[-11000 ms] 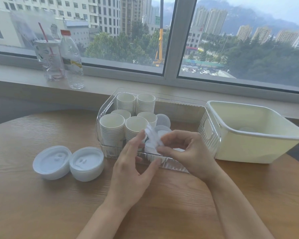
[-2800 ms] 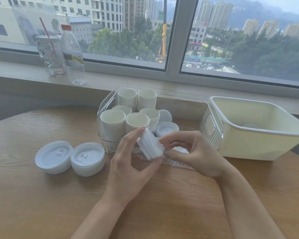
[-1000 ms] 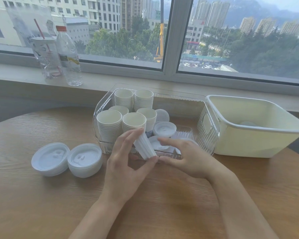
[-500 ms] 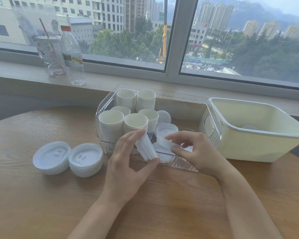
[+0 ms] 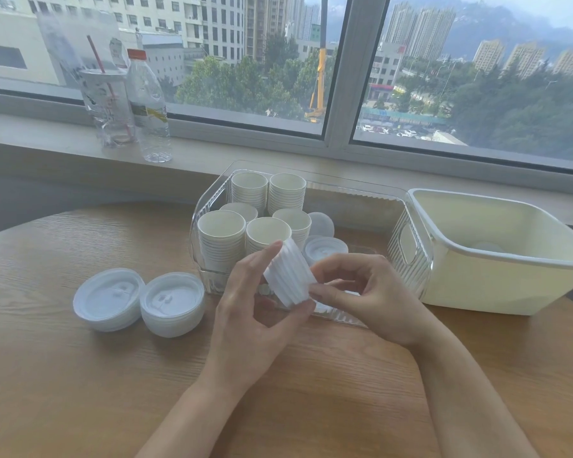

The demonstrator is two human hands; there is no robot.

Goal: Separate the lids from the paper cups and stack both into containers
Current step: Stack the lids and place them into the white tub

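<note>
Back at the lid stack (image 5: 288, 279) after reaching down into the clear bin (image 5: 315, 175) half a second earlier, the person's right hand (image 5: 361, 289) now has its curled fingertips (image 5: 318, 294) against the stack's near, right-hand end. Whether they pinch a single lid there cannot be told. The left hand (image 5: 248, 312) grips the nested white lids between thumb below and forefinger above, holding them clear of the table (image 5: 63, 375), just in front of the bin's near wall.

The stack's long axis is tilted, its far end up and to the left near the paper cups (image 5: 242, 233), its near end down and to the right, facing the right hand. That hand is the nearer one for adding or peeling a lid, and any such move would likely run along this tilted axis.

Six columns of nested cups stand upright in the left part of the bin; a few loose lids (image 5: 325, 249) lie in it to their right. Two further lid piles (image 5: 139, 302) rest side by side on the table, left of the bin. The cream tub (image 5: 497, 279) touching the bin's right side appears nearly empty. A water bottle (image 5: 148, 107) and a plastic drink cup (image 5: 108, 107) stand on the window sill.
</note>
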